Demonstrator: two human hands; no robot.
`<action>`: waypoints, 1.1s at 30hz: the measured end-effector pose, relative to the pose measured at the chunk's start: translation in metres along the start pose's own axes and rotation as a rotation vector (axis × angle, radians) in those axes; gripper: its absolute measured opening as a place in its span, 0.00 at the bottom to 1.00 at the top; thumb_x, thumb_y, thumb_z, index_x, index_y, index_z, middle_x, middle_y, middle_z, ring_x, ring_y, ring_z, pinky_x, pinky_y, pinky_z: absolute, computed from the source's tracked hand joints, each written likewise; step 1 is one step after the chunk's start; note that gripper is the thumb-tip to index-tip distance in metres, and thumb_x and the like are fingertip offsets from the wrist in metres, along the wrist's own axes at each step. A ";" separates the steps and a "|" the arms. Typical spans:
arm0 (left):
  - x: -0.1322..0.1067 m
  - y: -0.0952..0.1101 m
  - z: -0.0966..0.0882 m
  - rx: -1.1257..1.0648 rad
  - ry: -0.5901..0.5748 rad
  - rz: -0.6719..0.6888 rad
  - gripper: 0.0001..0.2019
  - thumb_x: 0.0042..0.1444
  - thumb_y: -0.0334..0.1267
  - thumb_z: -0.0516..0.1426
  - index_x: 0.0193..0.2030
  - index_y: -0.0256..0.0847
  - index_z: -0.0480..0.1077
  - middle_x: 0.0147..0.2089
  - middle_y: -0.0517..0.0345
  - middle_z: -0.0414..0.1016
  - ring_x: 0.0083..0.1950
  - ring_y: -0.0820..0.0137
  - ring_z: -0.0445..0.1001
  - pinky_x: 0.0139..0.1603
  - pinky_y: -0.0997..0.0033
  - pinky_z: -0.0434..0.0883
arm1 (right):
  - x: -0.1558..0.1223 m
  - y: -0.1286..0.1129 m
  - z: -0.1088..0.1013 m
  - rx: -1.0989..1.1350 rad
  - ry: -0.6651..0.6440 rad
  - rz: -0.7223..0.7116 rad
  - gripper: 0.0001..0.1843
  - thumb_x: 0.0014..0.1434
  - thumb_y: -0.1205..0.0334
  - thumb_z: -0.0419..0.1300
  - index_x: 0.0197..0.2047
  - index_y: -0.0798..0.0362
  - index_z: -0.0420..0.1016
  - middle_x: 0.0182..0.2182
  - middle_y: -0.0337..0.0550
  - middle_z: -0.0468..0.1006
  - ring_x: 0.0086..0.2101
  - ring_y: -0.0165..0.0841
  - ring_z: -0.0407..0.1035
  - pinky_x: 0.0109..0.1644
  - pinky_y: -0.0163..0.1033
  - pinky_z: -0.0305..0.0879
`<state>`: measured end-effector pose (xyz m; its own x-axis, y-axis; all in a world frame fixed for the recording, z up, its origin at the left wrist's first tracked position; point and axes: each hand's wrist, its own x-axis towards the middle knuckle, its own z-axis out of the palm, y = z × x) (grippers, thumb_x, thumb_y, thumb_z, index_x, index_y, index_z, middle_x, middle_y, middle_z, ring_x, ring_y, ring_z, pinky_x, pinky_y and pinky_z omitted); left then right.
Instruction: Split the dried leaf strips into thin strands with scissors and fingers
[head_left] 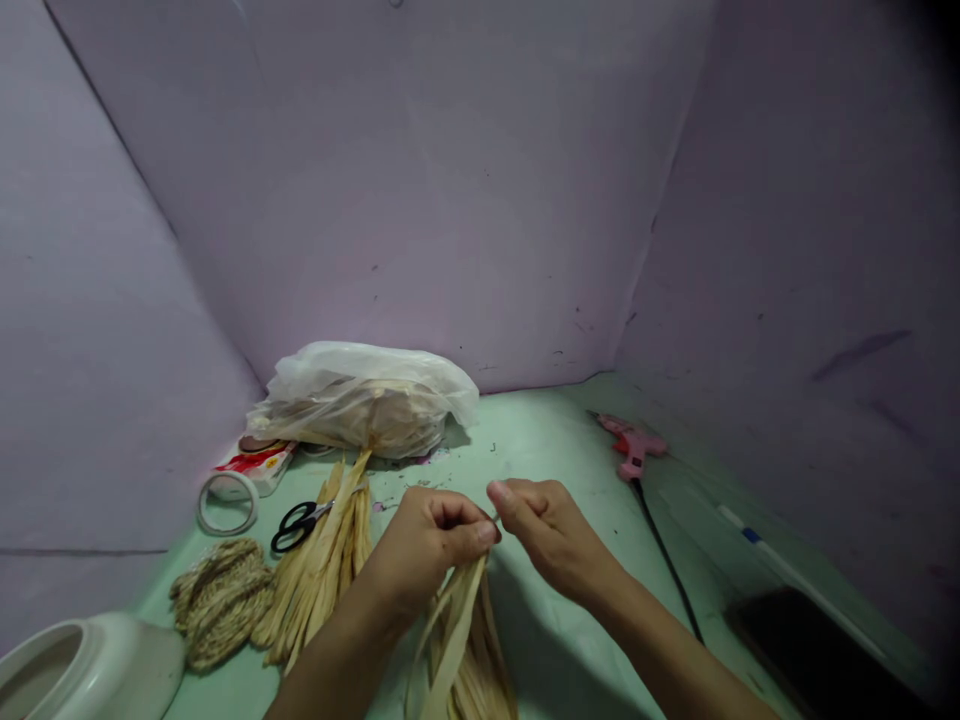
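Dried-fibre strips (pixel 466 630) hang at near centre, pinched in the left hand (pixel 433 545). Just right, the right hand (pixel 549 527) clasps a thin strand (pixel 496 518).

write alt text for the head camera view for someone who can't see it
A left hand grips the top of a bundle of pale dried strips, the right hand close beside it, over a green table. Scissors, a second bundle and braided cord lie to the left, a pink glue gun to the right.
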<state>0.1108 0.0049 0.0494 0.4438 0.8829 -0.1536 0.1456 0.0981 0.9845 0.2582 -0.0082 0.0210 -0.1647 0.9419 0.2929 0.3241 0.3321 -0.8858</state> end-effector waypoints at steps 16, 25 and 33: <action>0.009 -0.016 0.005 -0.165 -0.048 -0.104 0.18 0.33 0.46 0.63 0.13 0.33 0.63 0.11 0.66 0.56 0.15 0.83 0.50 0.17 0.78 0.44 | -0.002 0.003 0.011 -0.173 0.257 -0.061 0.15 0.54 0.60 0.52 0.18 0.55 0.62 0.19 0.36 0.62 0.22 0.27 0.57 0.27 0.34 0.52; 0.016 -0.019 -0.005 -0.198 0.218 -0.115 0.15 0.36 0.45 0.62 0.23 0.33 0.67 0.11 0.66 0.60 0.13 0.83 0.54 0.13 0.82 0.47 | 0.004 0.004 0.011 0.533 -0.079 0.341 0.19 0.43 0.53 0.63 0.35 0.55 0.64 0.25 0.38 0.69 0.24 0.26 0.63 0.31 0.35 0.60; 0.021 -0.025 -0.011 -0.222 0.157 -0.055 0.12 0.40 0.41 0.60 0.23 0.33 0.65 0.14 0.67 0.59 0.13 0.85 0.53 0.13 0.84 0.47 | 0.003 0.003 0.009 0.612 -0.084 0.394 0.19 0.42 0.61 0.63 0.38 0.56 0.63 0.16 0.30 0.66 0.18 0.23 0.59 0.26 0.32 0.56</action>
<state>0.1068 0.0259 0.0225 0.2955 0.9322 -0.2091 -0.0393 0.2306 0.9723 0.2504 -0.0047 0.0163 -0.2225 0.9702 -0.0958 -0.2004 -0.1417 -0.9694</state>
